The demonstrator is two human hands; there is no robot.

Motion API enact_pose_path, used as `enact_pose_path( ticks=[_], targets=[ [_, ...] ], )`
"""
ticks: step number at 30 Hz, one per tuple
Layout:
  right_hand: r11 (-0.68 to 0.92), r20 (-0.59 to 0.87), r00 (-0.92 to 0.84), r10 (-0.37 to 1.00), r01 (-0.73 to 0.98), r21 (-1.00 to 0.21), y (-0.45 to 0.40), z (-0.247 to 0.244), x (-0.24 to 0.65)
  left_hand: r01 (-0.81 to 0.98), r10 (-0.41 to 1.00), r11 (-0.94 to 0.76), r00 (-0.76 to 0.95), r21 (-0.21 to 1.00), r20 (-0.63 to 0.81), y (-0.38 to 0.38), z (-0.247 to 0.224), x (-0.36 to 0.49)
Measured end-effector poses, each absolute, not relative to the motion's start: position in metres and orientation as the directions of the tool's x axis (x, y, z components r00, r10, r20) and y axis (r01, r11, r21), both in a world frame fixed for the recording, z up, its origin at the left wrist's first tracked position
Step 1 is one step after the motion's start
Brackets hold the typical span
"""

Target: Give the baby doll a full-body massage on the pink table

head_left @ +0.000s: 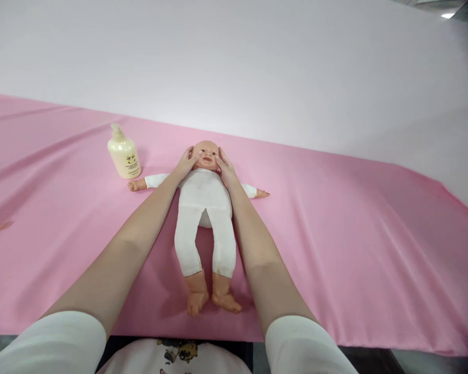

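Note:
A baby doll [205, 195] with a white cloth body lies on its back, its head away from me and its feet towards me. My left hand [187, 160] is curved round one side of the doll's head, the thumb resting on the cheek. On the other side my right hand [225, 165] cups the head in the same way, thumb against the face. Between them they hold the head. The doll's arms are spread out to both sides, partly covered by my forearms. Fingers behind the head are partly hidden.
A cream pump bottle [125, 156] stands upright left of the doll, close to its outstretched hand. Pink cloth [335, 234] with soft folds covers the table. A white wall or panel [234, 62] rises behind the table's far edge.

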State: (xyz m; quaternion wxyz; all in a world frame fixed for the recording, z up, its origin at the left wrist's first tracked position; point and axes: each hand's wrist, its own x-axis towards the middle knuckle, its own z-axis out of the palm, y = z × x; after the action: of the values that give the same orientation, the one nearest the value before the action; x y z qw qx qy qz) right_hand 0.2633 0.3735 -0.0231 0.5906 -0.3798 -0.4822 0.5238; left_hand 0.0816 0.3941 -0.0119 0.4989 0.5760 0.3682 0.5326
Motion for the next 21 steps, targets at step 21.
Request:
enact_pose_path(
  ticks=[21],
  targets=[
    [0.114,0.111,0.030,0.993,-0.197,-0.974,0.377,-0.025,0.263,-0.157,0.962,-0.207,0.147,0.966,0.231,0.389,-0.007,0.084]
  ],
)
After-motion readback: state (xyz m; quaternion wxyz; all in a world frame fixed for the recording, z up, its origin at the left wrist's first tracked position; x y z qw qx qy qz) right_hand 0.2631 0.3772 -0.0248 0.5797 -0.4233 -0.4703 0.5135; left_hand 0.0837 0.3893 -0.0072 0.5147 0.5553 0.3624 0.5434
